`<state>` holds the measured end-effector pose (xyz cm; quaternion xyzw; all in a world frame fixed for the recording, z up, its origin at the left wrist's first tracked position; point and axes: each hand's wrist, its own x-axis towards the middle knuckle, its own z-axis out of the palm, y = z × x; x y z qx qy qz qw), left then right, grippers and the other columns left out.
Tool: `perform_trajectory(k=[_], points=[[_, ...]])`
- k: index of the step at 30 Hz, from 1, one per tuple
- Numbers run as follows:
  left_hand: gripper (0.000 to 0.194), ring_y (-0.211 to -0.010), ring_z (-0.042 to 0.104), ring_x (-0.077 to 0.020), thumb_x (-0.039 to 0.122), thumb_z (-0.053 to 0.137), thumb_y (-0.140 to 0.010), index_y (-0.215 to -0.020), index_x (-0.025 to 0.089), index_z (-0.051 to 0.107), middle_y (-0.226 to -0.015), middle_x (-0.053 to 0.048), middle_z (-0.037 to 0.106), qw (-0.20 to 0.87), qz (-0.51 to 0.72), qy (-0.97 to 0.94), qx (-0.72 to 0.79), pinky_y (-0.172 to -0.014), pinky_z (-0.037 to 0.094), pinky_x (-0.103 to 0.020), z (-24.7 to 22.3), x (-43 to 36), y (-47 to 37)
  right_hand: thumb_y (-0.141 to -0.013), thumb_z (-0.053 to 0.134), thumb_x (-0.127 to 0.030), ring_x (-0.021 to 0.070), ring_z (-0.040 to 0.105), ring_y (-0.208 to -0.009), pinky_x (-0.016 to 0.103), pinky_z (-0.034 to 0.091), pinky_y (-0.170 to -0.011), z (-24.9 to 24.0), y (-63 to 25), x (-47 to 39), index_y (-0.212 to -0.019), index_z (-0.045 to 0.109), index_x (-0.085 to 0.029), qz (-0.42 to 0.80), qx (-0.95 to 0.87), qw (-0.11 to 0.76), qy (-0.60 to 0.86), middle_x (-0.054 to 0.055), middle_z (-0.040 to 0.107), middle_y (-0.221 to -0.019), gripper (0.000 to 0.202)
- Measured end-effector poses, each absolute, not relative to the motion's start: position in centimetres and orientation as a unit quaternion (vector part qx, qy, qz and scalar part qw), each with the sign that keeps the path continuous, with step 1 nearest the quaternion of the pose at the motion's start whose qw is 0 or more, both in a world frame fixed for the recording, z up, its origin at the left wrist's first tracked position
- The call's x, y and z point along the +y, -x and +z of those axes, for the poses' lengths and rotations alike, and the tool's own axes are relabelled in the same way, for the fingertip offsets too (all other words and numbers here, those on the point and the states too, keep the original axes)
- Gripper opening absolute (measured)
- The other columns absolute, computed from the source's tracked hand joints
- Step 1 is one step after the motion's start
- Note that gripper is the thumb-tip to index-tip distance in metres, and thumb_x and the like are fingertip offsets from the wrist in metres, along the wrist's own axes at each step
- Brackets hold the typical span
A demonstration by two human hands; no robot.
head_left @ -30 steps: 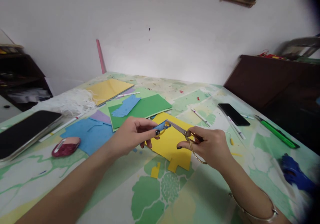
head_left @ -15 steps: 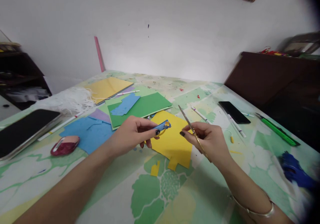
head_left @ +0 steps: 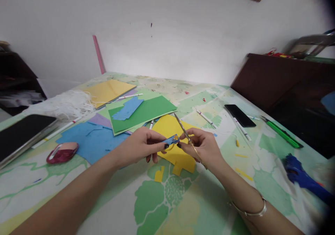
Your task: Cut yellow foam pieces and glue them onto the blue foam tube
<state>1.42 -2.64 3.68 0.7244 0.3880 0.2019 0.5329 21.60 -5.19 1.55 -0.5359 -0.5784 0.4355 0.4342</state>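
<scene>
A small blue paper piece [head_left: 171, 140] with an orange flower shape at its end is pinched in my left hand [head_left: 138, 146], with a thin yellow strip curving below it. Gold-handled scissors [head_left: 186, 134] are gripped by my right hand [head_left: 205, 146], their blades pointing up and away. The fingertips of my right hand are close to the flower end; whether they touch it is unclear. Beneath both hands lies a yellow sheet [head_left: 178, 156] with a cut edge, and a small yellow scrap [head_left: 159, 174] rests nearer to me.
Green sheets [head_left: 146, 114] and blue sheets [head_left: 91, 139] lie behind and left. White string [head_left: 68, 104], a tablet-like device [head_left: 24, 132] and a dark red object [head_left: 62, 152] are left. A black phone [head_left: 240, 115], green cutter [head_left: 282, 133] and blue glue gun [head_left: 300, 174] are right.
My right hand has moved left with the scissors, bringing them close to the blue piece. My left hand still holds that piece. The view has shifted slightly.
</scene>
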Motion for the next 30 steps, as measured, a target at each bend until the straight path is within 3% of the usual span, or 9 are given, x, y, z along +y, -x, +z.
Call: perform_trajectory(k=[16, 23, 30], points=[[0.021, -0.05, 0.057, -0.0123, 0.032, 0.056, -0.082, -0.082, 0.015, 0.068, -0.057, 0.001, 0.058, 0.535, 0.192, -0.733, 0.374, -0.044, 0.043, -0.019, 3.7, -2.68, -1.46, -0.06, 0.07, -0.03, 0.0029, 0.029, -0.03, 0.015, 0.02, -0.031, 1.78, -21.1, -5.27, -0.08, 0.058, -0.014, 0.492, -0.546, 0.417, 0.534, -0.012, 0.038, -0.038, 0.029], [0.022, -0.05, 0.058, -0.0116, 0.035, 0.055, -0.083, -0.084, 0.017, 0.068, -0.058, 0.002, 0.057, 0.548, 0.171, -0.734, 0.363, -0.045, 0.043, -0.018, 3.4, -2.66, -1.42, -0.064, 0.071, -0.026, 0.0021, 0.032, -0.032, 0.014, 0.025, -0.03, 1.22, -21.57, -5.22, -0.094, 0.061, -0.012, 0.536, -0.584, 0.391, 0.468, -0.008, 0.048, -0.046, 0.035], [0.032, -0.057, 0.063, -0.0147, 0.046, 0.056, -0.082, -0.094, 0.019, 0.068, -0.067, -0.001, 0.063, 0.59, 0.149, -0.721, 0.331, -0.046, 0.045, -0.019, 3.21, -2.32, -0.92, -0.056, 0.078, -0.025, 0.0015, 0.032, -0.034, 0.015, 0.023, -0.031, 1.23, -21.4, -5.27, -0.084, 0.065, -0.012, 0.548, -0.572, 0.408, 0.454, -0.006, 0.053, -0.049, 0.034]])
